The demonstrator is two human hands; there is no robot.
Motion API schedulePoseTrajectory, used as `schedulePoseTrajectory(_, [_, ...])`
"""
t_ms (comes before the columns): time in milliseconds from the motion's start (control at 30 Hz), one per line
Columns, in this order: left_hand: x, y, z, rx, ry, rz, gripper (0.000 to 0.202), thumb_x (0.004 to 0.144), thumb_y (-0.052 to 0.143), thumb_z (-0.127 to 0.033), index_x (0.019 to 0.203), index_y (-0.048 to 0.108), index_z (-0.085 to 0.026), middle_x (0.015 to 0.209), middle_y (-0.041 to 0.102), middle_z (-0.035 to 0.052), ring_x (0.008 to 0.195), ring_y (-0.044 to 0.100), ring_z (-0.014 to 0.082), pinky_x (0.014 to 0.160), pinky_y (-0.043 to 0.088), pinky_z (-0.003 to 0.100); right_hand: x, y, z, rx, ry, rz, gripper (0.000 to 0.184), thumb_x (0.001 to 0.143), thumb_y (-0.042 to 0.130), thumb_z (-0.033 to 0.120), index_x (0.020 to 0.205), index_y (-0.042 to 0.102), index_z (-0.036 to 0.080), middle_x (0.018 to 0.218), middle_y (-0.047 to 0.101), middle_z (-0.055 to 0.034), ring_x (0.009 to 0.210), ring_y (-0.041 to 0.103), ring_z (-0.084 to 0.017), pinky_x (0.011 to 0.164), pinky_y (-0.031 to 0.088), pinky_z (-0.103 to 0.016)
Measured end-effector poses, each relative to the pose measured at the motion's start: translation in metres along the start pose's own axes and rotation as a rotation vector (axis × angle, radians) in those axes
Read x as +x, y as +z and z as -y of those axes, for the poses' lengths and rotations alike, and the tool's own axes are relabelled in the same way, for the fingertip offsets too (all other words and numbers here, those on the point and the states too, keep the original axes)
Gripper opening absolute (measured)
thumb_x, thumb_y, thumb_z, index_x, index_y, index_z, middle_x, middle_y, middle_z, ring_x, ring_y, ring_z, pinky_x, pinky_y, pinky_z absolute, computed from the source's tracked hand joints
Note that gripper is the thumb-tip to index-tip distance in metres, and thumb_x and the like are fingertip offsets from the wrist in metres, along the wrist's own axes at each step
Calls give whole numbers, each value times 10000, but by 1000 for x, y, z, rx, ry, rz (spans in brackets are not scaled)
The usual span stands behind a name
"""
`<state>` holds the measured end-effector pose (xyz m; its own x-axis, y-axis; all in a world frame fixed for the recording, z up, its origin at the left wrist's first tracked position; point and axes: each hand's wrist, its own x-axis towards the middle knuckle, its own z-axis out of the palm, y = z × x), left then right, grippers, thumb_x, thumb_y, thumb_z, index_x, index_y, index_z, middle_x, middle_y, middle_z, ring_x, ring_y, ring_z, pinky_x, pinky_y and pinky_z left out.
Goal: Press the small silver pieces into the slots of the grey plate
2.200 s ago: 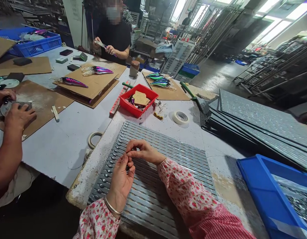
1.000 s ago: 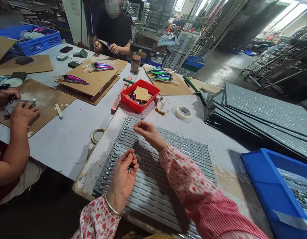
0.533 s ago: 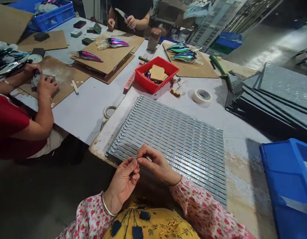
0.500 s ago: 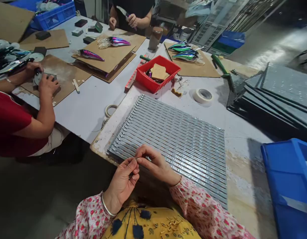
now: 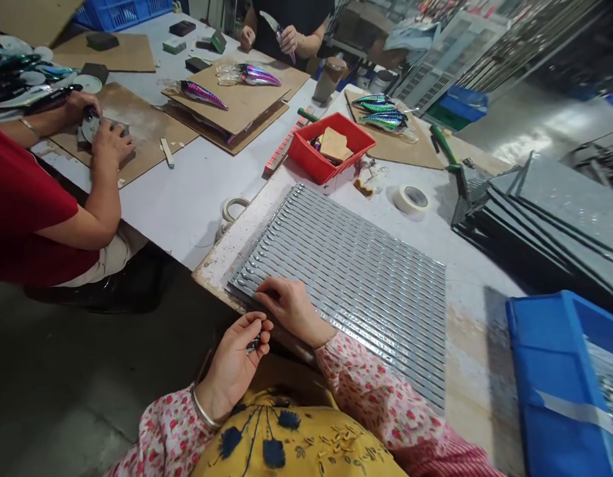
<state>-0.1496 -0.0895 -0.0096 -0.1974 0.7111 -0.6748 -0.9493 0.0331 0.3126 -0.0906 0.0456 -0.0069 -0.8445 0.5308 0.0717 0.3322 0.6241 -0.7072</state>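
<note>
At the far left, a co-worker (image 5: 28, 205) in a red top is sitting at the table, both of that person's hands resting on a gray block (image 5: 122, 131). Next, a pink striped lure (image 5: 207, 95) is lying on stacked cardboard (image 5: 259, 103). In front of the wearer's body, the left hand (image 5: 232, 354) is curling its fingers around small dark shiny pieces (image 5: 253, 344), which are showing inside the fist. Just beside it, the right hand (image 5: 294, 308) is hovering over the near left corner of a ridged gray panel (image 5: 356, 265), thumb and fingers bent close together; whether they are gripping anything cannot be told. Beyond the panel, a red bin (image 5: 314, 162) is holding a tan block (image 5: 333, 144). Farther right, a tape roll (image 5: 403, 204) is lying flat, more panels (image 5: 559, 222) are forming a stack, and a blue bin (image 5: 539, 358) is standing nearest the right edge.
</note>
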Motion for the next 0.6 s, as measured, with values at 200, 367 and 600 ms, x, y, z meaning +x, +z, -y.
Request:
schedulePoseTrajectory(200, [4,-4,-2,12,14,-20,189,684,706,-147,865,658,-122,754,601,25,614,507,42,542,424,128,4,5,6,-174,20,15,76,800,571,181,725,576,173,668,610,-14,625,535,-130,597,372,-226])
schedulePoseTrajectory(367, [6,-5,-4,12,28,-22,140,678,720,-177,787,642,-139,694,572,-2,577,481,35,516,415,125,5,8,6,-256,46,23,77,804,565,203,732,572,176,689,615,-19,657,536,-145,616,361,-245])
schedulePoseTrajectory(600, [9,-3,-7,-37,51,-51,183,645,749,-206,780,651,-131,735,567,0,587,487,34,516,429,128,3,-5,3,36,48,54,69,826,559,218,781,585,172,694,601,1,622,511,-109,577,370,-213])
